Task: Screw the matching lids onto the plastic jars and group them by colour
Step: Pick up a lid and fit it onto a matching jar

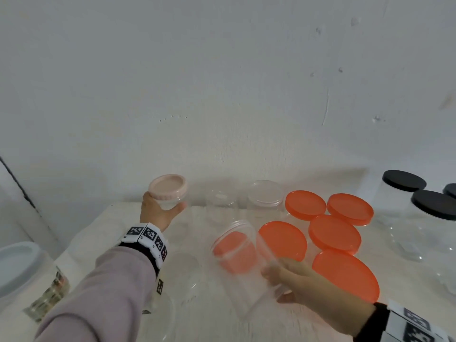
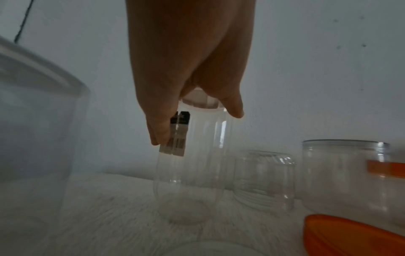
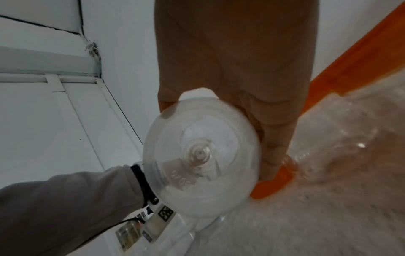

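My left hand grips a clear jar with a pale pink lid just below the lid, held upright near the far left corner of the desk. My right hand grips an open, lidless clear jar by its base, tilted with the mouth toward the far edge, above the middle of the desk. 5 orange-lidded jars cluster toward the right; 3 black-lidded jars stand at the far right edge.

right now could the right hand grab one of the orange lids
Probably not yet: the right hand is wrapped round a clear jar, so it is full. The orange lids lie uncovered right beside it, so once it sets the jar down the way looks free.
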Tool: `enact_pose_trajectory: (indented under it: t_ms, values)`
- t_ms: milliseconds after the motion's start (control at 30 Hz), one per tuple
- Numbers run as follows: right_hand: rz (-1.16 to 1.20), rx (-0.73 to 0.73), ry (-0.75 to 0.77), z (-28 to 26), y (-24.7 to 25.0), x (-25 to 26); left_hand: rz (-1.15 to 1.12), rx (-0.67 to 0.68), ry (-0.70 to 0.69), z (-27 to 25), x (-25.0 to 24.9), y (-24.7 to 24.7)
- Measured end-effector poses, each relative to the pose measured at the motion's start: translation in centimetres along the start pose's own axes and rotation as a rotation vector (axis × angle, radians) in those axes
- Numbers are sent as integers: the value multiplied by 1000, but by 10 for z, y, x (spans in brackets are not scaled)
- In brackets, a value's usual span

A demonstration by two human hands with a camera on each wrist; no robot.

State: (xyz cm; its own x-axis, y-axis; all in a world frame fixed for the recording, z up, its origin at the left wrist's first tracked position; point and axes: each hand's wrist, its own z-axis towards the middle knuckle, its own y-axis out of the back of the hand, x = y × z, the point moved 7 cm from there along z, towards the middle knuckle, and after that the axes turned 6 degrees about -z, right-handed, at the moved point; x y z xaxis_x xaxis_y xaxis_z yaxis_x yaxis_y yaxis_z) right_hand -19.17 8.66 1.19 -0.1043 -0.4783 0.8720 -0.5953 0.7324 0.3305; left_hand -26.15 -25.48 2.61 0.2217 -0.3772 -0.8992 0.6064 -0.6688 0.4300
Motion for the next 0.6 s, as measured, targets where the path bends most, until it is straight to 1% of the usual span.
enact_pose_trajectory:
  t_ms: [67, 200, 300, 367, 433, 500, 600]
  values:
    - [13, 40, -25, -4, -3, -8, 95, 50, 28, -9, 2, -2]
    - [75, 121, -64, -12, -7, -15, 267, 186, 152, -39, 20, -12]
    - [121, 190, -95, -17, -11, -20, 542, 377, 196, -68, 35, -30]
    - [132, 238, -105, -20, -15, -23, 716, 456, 184, -83, 43, -39]
    - [125, 269, -114, -22, -19, -27, 841, 504, 162, -92, 50, -44]
    - [95, 279, -119, -24, -23, -30, 912, 532, 149, -97, 55, -47]
    - [51, 270, -109, -25, -24, -32, 963, 522, 140, -102, 58, -47]
